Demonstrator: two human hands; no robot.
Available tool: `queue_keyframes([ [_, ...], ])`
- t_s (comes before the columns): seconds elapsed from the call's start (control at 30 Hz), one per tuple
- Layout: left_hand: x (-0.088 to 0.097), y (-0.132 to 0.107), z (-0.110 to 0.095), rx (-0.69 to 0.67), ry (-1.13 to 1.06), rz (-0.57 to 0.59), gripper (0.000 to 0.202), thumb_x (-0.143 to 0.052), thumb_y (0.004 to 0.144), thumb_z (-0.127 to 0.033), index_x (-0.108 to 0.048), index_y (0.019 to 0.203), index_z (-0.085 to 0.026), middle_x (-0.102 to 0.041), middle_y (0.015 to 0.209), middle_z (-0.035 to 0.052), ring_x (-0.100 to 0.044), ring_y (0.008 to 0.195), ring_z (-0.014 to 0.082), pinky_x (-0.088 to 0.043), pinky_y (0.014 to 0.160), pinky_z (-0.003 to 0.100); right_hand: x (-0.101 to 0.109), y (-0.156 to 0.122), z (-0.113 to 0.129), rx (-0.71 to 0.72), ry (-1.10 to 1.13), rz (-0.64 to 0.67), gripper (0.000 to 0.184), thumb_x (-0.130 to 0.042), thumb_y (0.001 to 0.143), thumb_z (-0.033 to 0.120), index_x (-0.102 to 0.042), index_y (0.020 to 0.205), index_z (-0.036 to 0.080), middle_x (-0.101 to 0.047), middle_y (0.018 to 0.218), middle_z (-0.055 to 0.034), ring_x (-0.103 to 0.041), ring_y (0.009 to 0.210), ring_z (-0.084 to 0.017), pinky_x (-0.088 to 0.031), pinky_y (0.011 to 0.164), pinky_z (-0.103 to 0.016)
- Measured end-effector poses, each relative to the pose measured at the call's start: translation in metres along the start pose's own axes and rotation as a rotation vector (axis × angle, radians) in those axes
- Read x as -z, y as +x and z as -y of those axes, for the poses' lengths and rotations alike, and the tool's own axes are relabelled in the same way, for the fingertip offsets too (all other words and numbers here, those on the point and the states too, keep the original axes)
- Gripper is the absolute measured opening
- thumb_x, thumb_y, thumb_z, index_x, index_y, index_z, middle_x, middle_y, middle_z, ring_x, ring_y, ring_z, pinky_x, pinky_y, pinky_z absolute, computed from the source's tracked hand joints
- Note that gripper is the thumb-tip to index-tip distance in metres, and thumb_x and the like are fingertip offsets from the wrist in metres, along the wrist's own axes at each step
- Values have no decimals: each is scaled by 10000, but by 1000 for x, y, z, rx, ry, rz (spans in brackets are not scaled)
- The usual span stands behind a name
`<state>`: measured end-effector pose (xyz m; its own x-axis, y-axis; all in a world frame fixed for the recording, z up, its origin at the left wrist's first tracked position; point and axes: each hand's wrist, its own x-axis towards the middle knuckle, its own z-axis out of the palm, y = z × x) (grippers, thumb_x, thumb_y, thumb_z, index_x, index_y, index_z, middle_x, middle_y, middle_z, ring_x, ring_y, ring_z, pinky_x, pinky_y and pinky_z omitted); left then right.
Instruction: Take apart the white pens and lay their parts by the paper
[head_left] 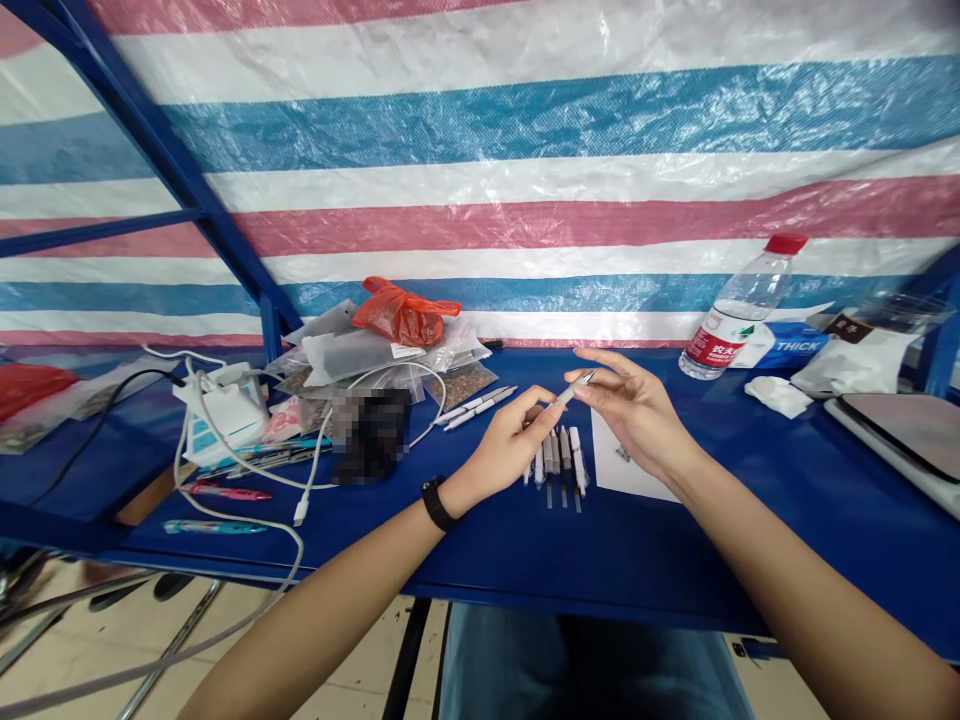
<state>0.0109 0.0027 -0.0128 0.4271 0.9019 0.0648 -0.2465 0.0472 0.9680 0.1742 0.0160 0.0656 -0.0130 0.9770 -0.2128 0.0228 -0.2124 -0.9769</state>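
From the head view, your right hand (pixel 634 408) pinches a slim white pen (pixel 576 389) above the bench, its fingers closed on the pen's far end, while your left hand (pixel 508 442) curls in with its fingertips at the near end. It looks like contact there, though at this small size you can't be sure they grip it. Just beneath both hands, a row of white pen parts (pixel 559 465) lies side by side on the blue metal bench (pixel 637 560), beside a sheet of white paper (pixel 624 455). Two white pens (pixel 476 408) lie to the left, near a pixelated dark object (pixel 373 436) and a white charger (pixel 225 405) with its cable. A black band (pixel 436 503) circles your left wrist. Farther back are a water bottle (pixel 739 310) with a red cap and an orange plastic bag (pixel 405 315), against a striped tarpaulin (pixel 480 130).
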Motion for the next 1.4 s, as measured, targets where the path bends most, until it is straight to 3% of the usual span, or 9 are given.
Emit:
queue_keyframes([
  [0.17,8,1,-4,255,-521,279,267,-538,995,-434,-557,969,-169,-285,524,-103,-162,386,39,-184,390,167,1,0,-1,54,-4,61,485,-940,631,270,-770,1085,295,-787,913,9,-695,881,-156,-526,958,-368],
  [0.33,16,2,-4,346,-757,461,221,-454,1037,-327,-575,981,-151,-315,488,-96,-136,348,38,-184,350,150,8,2,2,136,-2,48,405,-912,681,304,-777,1061,334,-783,962,21,-702,917,-158,-542,973,-381],
  [0.53,13,0,-4,337,-713,401,165,-490,1021,-313,-565,997,-169,-331,500,-91,-160,360,42,-197,346,134,22,10,14,196,94,-110,377,-955,623,315,-794,963,331,-759,981,36,-691,940,-129,-564,934,-300],
  [0.67,12,1,-4,338,-676,368,179,-493,1020,-328,-569,997,-166,-323,509,-91,-174,366,38,-219,357,131,30,14,19,185,134,-150,365,-963,628,378,-778,937,316,-684,823,49,-645,795,-99,-571,820,-253],
  [0.93,10,1,-3,310,-578,296,214,-481,1029,-385,-526,966,-186,-330,541,-93,-172,373,33,-198,373,136,2,3,7,-71,-62,22,430,-973,546,512,-710,690,204,-624,852,-6,-544,707,-105,-541,730,-300],
  [1.1,12,1,-2,245,-282,194,304,-469,1020,-482,-553,996,-191,-296,569,-83,-200,437,57,-181,426,171,16,10,10,8,-93,-146,501,-961,515,540,-601,632,211,-582,775,-17,-546,733,-152,-533,756,-352],
  [1.17,15,3,0,147,-39,67,314,-453,1024,-467,-572,974,-182,-322,602,-64,-279,491,71,-229,475,188,27,13,14,-9,-201,-182,506,-953,503,551,-607,640,208,-580,750,-27,-535,708,-157,-520,735,-364],
  [1.27,20,7,3,31,261,-110,277,-425,1031,-368,-597,948,-168,-372,643,-43,-362,576,86,-283,565,213,33,11,17,-190,-478,-67,457,-928,531,546,-677,663,187,-546,651,-21,-476,615,-135,-461,642,-340],
  [1.4,22,9,5,50,372,-168,251,-418,1029,-319,-605,959,-168,-378,620,-51,-368,576,94,-278,604,236,33,6,18,-375,-867,105,346,-854,646,488,-695,626,181,-559,615,-45,-467,565,-148,-369,549,-323],
])
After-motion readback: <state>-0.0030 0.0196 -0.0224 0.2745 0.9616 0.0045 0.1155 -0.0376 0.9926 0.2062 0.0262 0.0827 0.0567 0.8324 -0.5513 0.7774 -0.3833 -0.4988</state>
